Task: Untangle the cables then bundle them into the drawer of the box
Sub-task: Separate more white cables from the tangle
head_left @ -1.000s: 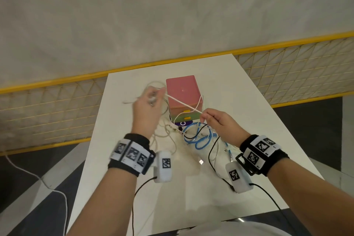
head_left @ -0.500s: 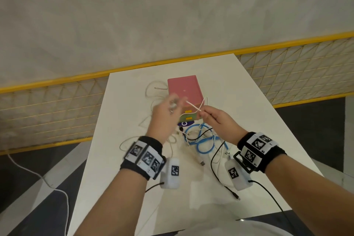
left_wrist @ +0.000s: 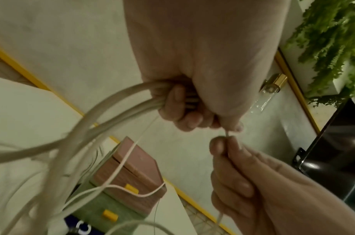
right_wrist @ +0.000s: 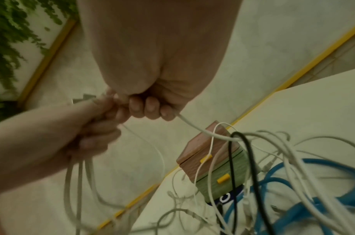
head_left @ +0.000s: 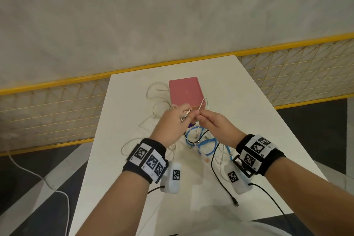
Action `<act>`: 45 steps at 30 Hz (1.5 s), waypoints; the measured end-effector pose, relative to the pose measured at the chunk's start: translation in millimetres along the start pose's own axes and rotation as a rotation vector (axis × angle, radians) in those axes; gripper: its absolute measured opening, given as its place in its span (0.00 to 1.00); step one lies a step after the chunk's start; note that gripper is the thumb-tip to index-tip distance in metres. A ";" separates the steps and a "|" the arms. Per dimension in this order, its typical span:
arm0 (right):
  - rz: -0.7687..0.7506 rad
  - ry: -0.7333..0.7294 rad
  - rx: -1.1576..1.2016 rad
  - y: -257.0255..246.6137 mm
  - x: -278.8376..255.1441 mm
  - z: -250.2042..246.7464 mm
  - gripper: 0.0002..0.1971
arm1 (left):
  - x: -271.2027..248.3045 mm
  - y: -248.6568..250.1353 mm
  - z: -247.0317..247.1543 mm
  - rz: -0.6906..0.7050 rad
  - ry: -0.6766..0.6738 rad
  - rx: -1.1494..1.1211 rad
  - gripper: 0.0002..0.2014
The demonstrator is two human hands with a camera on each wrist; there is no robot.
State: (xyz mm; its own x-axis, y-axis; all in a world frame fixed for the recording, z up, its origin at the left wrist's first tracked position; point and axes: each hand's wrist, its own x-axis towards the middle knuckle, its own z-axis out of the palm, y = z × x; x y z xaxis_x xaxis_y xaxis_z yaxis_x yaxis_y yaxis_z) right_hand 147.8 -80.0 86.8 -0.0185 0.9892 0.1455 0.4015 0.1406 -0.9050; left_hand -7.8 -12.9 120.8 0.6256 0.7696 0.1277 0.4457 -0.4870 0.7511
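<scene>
1. The white cable (head_left: 201, 104) is held up in the air just in front of the box (head_left: 185, 91); both hands hold it; part of it loops up over the front edge of the box.
2. The left hand (head_left: 170, 124) has its fingers curled tight round a bunch of white cable loops; a small metal plug (head_left: 184, 117) sticks out by its fingers; more loops hang down from this hand to the counter (head_left: 249, 113).
3. The right hand (head_left: 214, 123) pinches the same thin white cable between thumb and finger; its other fingers are curled in; the two hands are very close, fingertips almost touching.
4. The box stands on the counter, past the hands; its top is pink; below that is a green drawer (right_wrist: 222, 179) with a small yellow handle (right_wrist: 223, 176); the drawer looks closed; a pink part above has a yellow handle too.
5. A blue cable (head_left: 206, 144) lies in loops on the counter under the hands, near the front of the box; a black cable (head_left: 220, 180) runs from that pile toward the near edge of the counter; thin white cables are mixed in with them.
6. More white cable lies in loose curls on the counter to the left of the box.
7. Both wrists wear black bands with black and white square marks.
</scene>
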 end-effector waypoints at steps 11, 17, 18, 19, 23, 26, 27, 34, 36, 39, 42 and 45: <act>0.051 0.045 -0.131 17.0 -10.0 -3.2 0.13 | -2.3 10.8 -24.2 -0.057 0.043 0.029 0.18; 0.016 0.043 -0.118 11.2 -7.0 -11.5 0.10 | -2.9 -12.5 -7.2 -0.065 -0.002 0.089 0.12; 0.000 0.042 -0.195 14.6 -8.5 -14.0 0.10 | -2.6 -15.3 -11.7 -0.071 0.017 0.086 0.13; -0.023 0.043 -0.305 19.2 -8.9 -15.5 0.09 | -3.2 -17.0 -16.1 -0.073 0.004 0.095 0.13; 0.071 -0.088 -0.518 20.1 1.3 -11.5 0.08 | -10.3 -24.3 -17.8 -0.106 -0.103 0.142 0.11; 0.038 -0.052 -0.420 4.3 22.6 -1.9 0.10 | -15.5 -31.4 -20.9 -0.123 0.059 0.149 0.11; 0.017 -0.053 -0.366 -2.0 31.1 0.2 0.14 | -17.3 -32.9 -23.5 -0.137 0.133 0.116 0.11; 0.071 -0.209 -0.227 5.4 57.3 20.3 0.35 | -27.0 -49.1 -35.6 -0.244 0.312 0.005 0.40; 0.060 -0.199 -0.421 21.7 53.9 25.8 0.25 | -28.8 -55.8 -33.8 -0.235 0.295 -0.023 0.33; 0.159 -0.243 -0.597 39.9 42.2 29.8 0.15 | -30.9 -61.8 -26.3 -0.187 0.260 0.004 0.12; 0.222 -0.369 -0.722 51.3 34.0 37.7 0.16 | -29.8 -65.7 -19.3 -0.193 0.267 0.003 0.07; 0.221 -0.497 -0.880 63.0 27.4 48.3 0.19 | -27.8 -67.3 -13.2 -0.205 0.237 -0.007 0.08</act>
State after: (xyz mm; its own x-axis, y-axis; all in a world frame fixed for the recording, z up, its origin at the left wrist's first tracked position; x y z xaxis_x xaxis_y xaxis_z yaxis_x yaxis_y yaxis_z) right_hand 128.4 -42.0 14.5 -0.1587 0.9230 -0.3507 0.9658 0.0713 -0.2494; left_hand -63.6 3.9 75.2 0.3563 0.9267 0.1199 0.5420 -0.3095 0.7813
